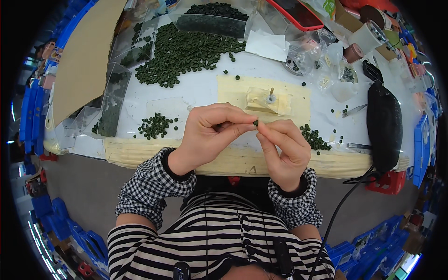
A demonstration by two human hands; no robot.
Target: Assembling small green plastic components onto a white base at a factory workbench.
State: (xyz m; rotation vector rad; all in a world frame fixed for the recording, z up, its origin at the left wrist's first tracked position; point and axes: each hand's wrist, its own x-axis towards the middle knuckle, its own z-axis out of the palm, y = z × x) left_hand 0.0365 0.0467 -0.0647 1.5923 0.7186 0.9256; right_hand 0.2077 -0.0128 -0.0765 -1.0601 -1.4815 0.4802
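My left hand (207, 133) pinches a small dark green round piece (255, 123) between thumb and forefinger. My right hand (288, 149) meets it from the other side, its fingertips closed against the same piece. Both hands are above the near edge of the white table. Just beyond them stands a block wrapped in cream tape (261, 101) with a thin brass-coloured pin (272, 90) upright on it. A small pile of green pieces (156, 126) lies left of my left hand, and another small pile (315, 138) right of my right hand.
A large heap of green pieces (182, 51) covers the back left, by clear plastic trays (114, 100) and cardboard (88, 56). A red-edged phone (298, 13), white paper (267, 45) and plastic bags (326, 56) lie behind. A black padded object (384, 126) with a cable stands right.
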